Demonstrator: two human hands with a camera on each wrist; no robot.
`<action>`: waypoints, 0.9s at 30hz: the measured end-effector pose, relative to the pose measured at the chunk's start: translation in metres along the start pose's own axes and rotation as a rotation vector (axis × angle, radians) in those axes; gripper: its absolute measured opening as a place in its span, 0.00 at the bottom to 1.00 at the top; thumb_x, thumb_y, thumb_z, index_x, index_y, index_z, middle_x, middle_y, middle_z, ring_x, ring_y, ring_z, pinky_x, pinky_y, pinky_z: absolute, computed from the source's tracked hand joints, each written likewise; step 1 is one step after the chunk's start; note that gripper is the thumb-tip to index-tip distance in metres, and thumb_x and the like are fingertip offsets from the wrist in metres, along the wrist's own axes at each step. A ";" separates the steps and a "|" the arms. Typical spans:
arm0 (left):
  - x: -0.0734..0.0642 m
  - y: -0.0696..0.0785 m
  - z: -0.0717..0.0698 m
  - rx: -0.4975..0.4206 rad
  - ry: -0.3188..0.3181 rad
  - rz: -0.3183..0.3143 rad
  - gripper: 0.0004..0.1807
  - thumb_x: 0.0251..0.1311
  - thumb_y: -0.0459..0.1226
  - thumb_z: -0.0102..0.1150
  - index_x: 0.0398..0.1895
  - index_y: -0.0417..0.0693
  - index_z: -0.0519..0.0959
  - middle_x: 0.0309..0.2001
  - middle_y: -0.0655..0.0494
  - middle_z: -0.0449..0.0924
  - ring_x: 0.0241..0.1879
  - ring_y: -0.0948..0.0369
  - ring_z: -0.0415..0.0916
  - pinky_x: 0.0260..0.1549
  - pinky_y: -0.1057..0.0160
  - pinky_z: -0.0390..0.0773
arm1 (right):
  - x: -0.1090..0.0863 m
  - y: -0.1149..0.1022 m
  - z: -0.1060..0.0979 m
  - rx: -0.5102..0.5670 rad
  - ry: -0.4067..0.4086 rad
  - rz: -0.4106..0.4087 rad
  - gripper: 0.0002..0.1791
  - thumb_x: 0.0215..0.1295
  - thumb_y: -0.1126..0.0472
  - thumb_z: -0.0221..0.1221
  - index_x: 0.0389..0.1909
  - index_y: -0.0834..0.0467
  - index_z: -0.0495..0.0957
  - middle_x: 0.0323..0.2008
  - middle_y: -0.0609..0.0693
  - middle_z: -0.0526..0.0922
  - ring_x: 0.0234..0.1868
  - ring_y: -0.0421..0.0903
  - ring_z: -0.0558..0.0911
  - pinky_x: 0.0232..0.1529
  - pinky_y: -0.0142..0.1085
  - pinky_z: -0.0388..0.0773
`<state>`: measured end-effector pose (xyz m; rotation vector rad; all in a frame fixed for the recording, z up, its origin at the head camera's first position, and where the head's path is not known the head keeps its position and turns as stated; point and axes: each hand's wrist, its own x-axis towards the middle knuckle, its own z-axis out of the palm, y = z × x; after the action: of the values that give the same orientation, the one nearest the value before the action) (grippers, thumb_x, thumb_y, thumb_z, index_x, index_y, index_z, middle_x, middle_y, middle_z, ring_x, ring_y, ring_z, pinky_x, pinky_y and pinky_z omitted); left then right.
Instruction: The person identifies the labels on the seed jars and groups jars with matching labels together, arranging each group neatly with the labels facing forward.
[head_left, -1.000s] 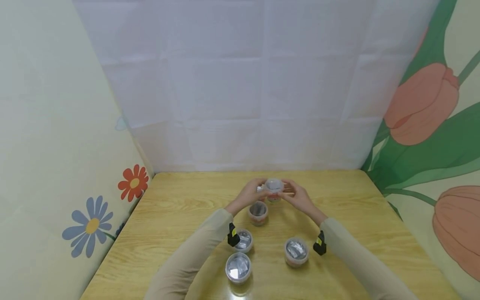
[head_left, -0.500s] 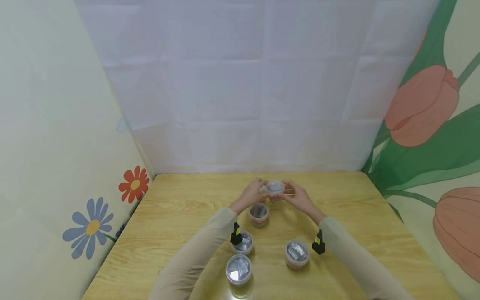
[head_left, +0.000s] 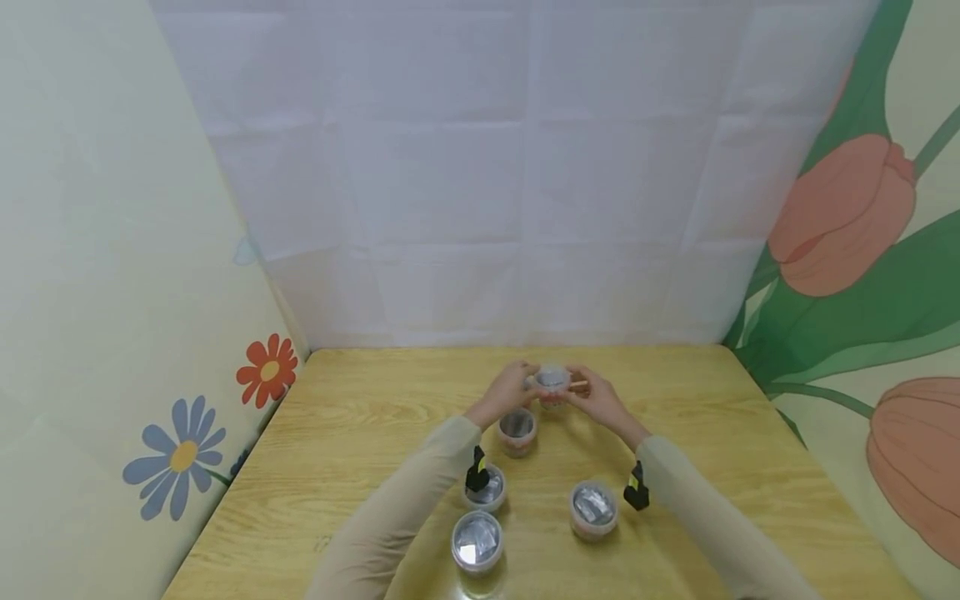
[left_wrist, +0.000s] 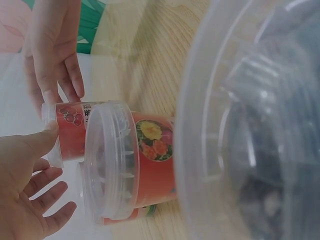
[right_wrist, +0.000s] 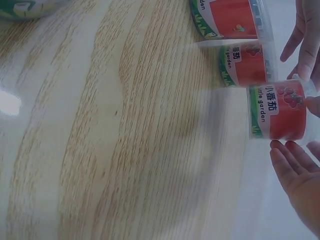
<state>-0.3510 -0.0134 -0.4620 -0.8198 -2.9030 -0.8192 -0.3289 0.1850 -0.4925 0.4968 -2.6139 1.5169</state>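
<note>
At the back of the table, both hands are at a small clear-lidded plastic tub (head_left: 552,379) with a red tomato label (right_wrist: 287,112). My left hand (head_left: 512,390) holds its left side, with the thumb (left_wrist: 47,137) at the rim and the other fingers spread. From the right, my right hand (head_left: 600,402) holds the same tub, thumb at the lid and fingertips (right_wrist: 282,157) along its side. The tub stands upright, its base close to the tabletop. Just left of it another labelled tub (right_wrist: 245,65) is mostly hidden behind my left hand in the head view.
A similar tub (head_left: 517,427) stands in front of the hands. Nearer are two more on the left, one tub (head_left: 487,489) partly under the left wrist and one tub (head_left: 477,542) closer, plus a tub (head_left: 593,508) on the right. White cloth (head_left: 480,292) hangs behind the table (head_left: 375,467).
The held tub has come down slightly and a little to the right. My left hand and forearm have shifted right with it; the right hand has barely moved. The other tubs stay put.
</note>
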 end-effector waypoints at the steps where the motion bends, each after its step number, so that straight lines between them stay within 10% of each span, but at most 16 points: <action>1: 0.000 0.000 0.001 -0.004 0.001 0.000 0.28 0.59 0.43 0.60 0.59 0.37 0.70 0.55 0.42 0.73 0.47 0.52 0.75 0.50 0.56 0.76 | 0.000 0.001 0.000 -0.004 0.001 0.005 0.28 0.61 0.61 0.61 0.61 0.63 0.65 0.50 0.66 0.76 0.47 0.61 0.79 0.46 0.45 0.80; 13: 0.001 -0.002 0.011 0.004 -0.012 -0.009 0.29 0.59 0.44 0.60 0.61 0.39 0.69 0.58 0.43 0.72 0.55 0.50 0.70 0.52 0.54 0.74 | -0.004 0.005 0.001 -0.030 0.014 -0.029 0.28 0.59 0.64 0.62 0.59 0.66 0.66 0.47 0.68 0.76 0.45 0.63 0.80 0.44 0.46 0.80; 27: 0.006 0.002 0.016 0.225 -0.011 0.021 0.26 0.57 0.47 0.62 0.56 0.45 0.75 0.52 0.48 0.77 0.52 0.52 0.72 0.49 0.55 0.76 | -0.005 0.006 0.000 -0.066 0.003 -0.038 0.27 0.58 0.68 0.61 0.57 0.72 0.65 0.44 0.70 0.77 0.44 0.64 0.80 0.43 0.46 0.80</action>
<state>-0.3535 -0.0012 -0.4742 -0.8322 -2.9188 -0.4752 -0.3260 0.1892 -0.4985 0.5351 -2.6266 1.4142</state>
